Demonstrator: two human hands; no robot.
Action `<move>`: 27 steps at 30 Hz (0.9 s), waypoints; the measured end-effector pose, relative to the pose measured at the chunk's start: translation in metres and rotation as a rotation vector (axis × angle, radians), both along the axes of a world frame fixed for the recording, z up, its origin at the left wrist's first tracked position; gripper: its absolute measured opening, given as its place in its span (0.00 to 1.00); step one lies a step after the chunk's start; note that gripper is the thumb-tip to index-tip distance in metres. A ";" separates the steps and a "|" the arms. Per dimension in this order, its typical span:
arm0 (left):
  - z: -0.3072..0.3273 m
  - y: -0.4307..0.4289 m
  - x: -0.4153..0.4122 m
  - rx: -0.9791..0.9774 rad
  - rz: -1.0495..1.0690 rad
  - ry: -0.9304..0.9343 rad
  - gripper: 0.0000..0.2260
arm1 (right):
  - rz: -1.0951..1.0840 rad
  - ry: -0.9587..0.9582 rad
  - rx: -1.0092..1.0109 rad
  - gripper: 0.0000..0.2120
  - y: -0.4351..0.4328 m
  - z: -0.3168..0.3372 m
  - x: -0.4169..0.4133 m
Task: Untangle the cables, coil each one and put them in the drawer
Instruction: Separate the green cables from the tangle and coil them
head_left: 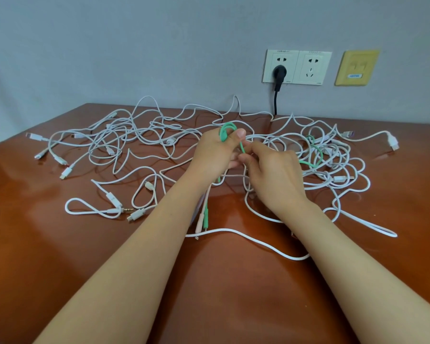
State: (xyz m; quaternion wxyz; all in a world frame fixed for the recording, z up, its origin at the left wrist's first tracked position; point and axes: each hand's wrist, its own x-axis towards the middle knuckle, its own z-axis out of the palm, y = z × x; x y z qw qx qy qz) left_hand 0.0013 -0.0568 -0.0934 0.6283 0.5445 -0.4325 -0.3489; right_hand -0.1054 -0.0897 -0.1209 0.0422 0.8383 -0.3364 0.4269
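Observation:
Several white cables [124, 142] lie tangled across the brown table [233, 281]. A green cable [224, 131] is looped round the fingers of my left hand [215, 155], which grips the loops above the middle of the tangle. My right hand [271, 172] pinches a strand of the same green cable just to the right of the left hand. More of the green cable [317, 155] runs into the white tangle on the right. A green plug end [206, 219] and a pink one [199, 223] hang below my left wrist. No drawer is in view.
A white double wall socket [313, 68] holds a black plug [279, 73], whose black cord drops behind the table. A yellow wall plate [356, 68] sits to its right. A white earphone cable with a jack [109, 207] lies at front left.

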 end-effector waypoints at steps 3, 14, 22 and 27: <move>-0.001 0.000 -0.001 0.020 -0.037 0.044 0.09 | 0.024 0.044 0.046 0.09 0.000 0.003 -0.004; 0.003 0.002 -0.001 -0.044 -0.087 0.388 0.09 | 0.014 0.130 0.196 0.14 0.007 0.014 -0.004; 0.007 -0.002 0.023 -0.154 0.070 0.511 0.11 | -0.029 0.349 0.302 0.13 0.008 0.016 -0.008; 0.005 0.000 0.040 -0.097 0.219 0.416 0.12 | -0.030 0.274 0.243 0.09 0.004 0.017 -0.010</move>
